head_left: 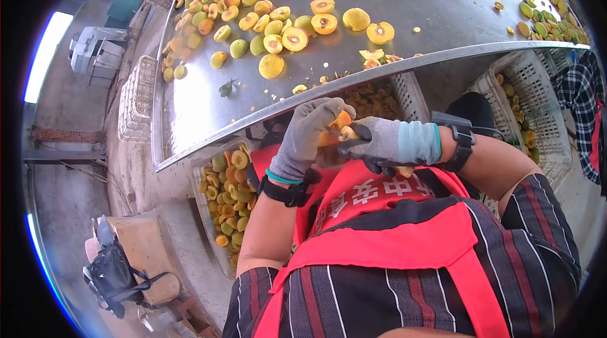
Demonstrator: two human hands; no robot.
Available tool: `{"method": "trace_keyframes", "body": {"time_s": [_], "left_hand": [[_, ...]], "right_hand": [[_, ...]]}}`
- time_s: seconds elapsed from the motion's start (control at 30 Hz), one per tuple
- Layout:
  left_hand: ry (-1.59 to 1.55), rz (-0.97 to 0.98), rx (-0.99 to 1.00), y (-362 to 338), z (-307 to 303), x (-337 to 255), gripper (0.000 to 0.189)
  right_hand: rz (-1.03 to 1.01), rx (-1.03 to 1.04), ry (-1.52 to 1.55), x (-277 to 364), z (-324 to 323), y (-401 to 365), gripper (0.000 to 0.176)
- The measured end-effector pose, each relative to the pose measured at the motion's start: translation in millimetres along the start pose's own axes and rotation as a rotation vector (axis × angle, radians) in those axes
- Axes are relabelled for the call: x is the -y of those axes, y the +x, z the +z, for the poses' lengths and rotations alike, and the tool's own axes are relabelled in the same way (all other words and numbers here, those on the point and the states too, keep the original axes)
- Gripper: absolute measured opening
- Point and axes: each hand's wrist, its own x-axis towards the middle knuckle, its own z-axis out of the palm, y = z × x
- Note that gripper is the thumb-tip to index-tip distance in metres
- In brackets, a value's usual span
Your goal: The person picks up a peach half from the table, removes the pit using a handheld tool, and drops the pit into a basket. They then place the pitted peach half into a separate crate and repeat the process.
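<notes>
In front of the red apron, my gloved left hand [308,139] is closed round a peach half [342,121] with orange flesh. My gloved right hand [382,142] meets it from the other side, fingers curled, with its thumb close to the cut fruit. A tan end [405,172] sticks out below the right hand; what it belongs to is hidden in the grip. Just beyond the hands is the metal table [272,91], bearing halved peaches [295,39] with pits showing and whole-looking ones [272,66].
A crate of peach halves [227,205] stands below the table at left. More fruit sits in a crate [531,98] at right and in a container [411,94] under the table edge. A person in a checked sleeve [575,98] is at far right. A black bag [114,275] lies at lower left.
</notes>
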Motion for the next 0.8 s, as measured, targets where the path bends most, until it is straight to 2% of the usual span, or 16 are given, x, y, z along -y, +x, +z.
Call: {"method": "trace_keyframes", "body": {"time_s": [0.07, 0.13, 0.2, 0.23, 0.3, 0.37, 0.43, 0.5, 0.53, 0.57, 0.6, 0.63, 0.7, 0.77, 0.8], "left_hand": [[0.247, 0.184, 0.047, 3, -2, 3, 0.039], [0.129, 0.134, -0.010, 2, 6, 2, 0.039], [0.011, 0.089, -0.069, 2, 16, -2, 0.040], [-0.074, 0.084, -0.068, 2, 20, -3, 0.042], [-0.157, 0.081, -0.068, 5, 25, -3, 0.044], [-0.390, 0.125, -0.079, 10, 29, 2, 0.035], [-0.400, 0.169, -0.069, 12, 32, 8, 0.038], [-0.391, 0.294, -0.142, 14, 37, 12, 0.040], [-0.392, 0.294, -0.143, 17, 39, 13, 0.040], [-0.482, 0.278, -0.304, 20, 42, 13, 0.040], [-0.572, 0.263, -0.466, 22, 43, 13, 0.040], [-0.573, 0.260, -0.468, 19, 37, 14, 0.040], [-0.444, 0.311, -0.335, 5, 10, 14, 0.041], [-0.161, 0.414, -0.448, -22, -24, 13, 0.041], [0.028, 0.440, -0.543, -45, -42, 7, 0.041]], "right_hand": [[-0.013, 0.018, 0.052, 4, -1, -6, 0.024], [-0.021, 0.041, 0.102, -6, -2, -4, 0.025], [-0.607, 0.154, 0.077, -31, -5, 7, 0.027], [-0.606, 0.159, 0.074, -32, -4, 6, 0.027], [-0.115, 0.320, 0.922, -31, -1, 4, 0.024], [-0.071, 0.341, 1.009, -30, 1, 2, 0.028], [-0.107, 0.542, 1.289, -33, 1, 1, 0.031], [-0.121, 0.574, 1.311, -39, 4, 6, 0.032], [-0.207, 0.679, 1.354, -44, 6, 10, 0.033], [-0.296, 0.783, 1.393, -46, 7, 12, 0.033], [-0.293, 0.784, 1.392, -46, 5, 11, 0.033], [-0.307, 0.724, 1.384, -41, 4, 7, 0.034], [-0.282, 0.582, 1.345, -37, -4, 2, 0.035], [-0.304, 0.400, 1.005, -51, -11, 3, 0.039], [-0.308, 0.398, 1.013, -53, -15, -1, 0.039]]}}
